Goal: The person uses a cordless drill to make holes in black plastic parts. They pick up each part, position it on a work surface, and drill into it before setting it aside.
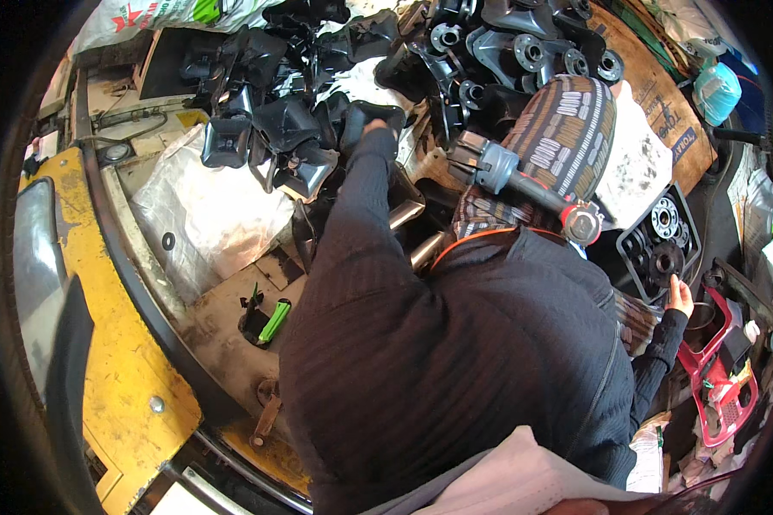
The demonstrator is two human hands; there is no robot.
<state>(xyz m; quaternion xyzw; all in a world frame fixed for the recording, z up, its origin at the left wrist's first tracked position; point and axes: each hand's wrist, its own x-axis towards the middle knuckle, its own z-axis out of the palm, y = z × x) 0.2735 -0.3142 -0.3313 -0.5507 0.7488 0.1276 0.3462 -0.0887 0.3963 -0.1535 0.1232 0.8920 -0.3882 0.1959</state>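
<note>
My left arm stretches forward into a pile of glossy black molded housings (pixel 288 124). At its end my left hand (pixel 376 126) is closed on the rim of one black housing (pixel 359 120), its fingertips partly hidden. Out to the right, my right hand (pixel 680 297) pinches the edge of a black ring-shaped flange (pixel 665 260) at a grey tray (pixel 694 225). A shiny metal flange (pixel 663 216) and more round parts lie in that tray. Across my lap, on patterned cloth, rests a grey and black power tool (pixel 520 182) with a red collar.
More black housings with metal flanges (pixel 528 53) are heaped at the far side. A green-handled cutter (pixel 275 321) and a small black washer (pixel 168 241) lie to the left, beside a yellow metal panel (pixel 137 360). A red plastic frame (pixel 718 369) sits at the right.
</note>
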